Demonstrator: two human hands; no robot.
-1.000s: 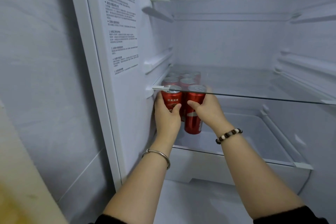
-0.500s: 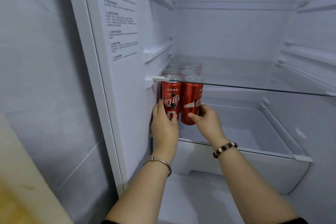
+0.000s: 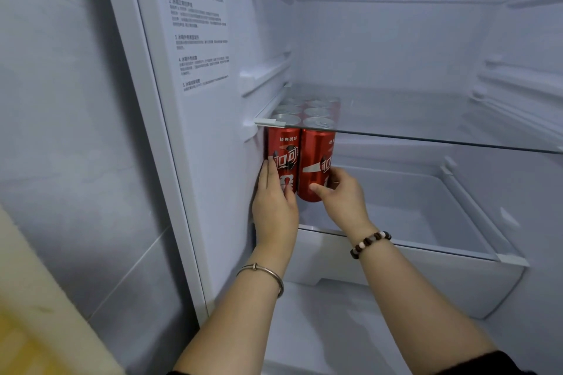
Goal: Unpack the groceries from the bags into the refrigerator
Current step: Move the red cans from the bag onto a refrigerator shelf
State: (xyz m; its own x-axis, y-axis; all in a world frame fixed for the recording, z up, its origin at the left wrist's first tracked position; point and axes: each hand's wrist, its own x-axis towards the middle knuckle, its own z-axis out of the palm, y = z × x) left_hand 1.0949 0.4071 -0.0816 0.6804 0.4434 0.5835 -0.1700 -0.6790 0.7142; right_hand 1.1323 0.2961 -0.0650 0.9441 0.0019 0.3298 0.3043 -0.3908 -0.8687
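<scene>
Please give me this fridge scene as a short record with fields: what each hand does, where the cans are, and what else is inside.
left hand: grips left can, fingers between it and the wall
right hand: grips right can, thumb on its front
held cans: red, upright, side by side, tops just under the shelf
rear cans: more behind them, tops seen through the glass
drawer: lower, to the right
set down: cannot tell
</scene>
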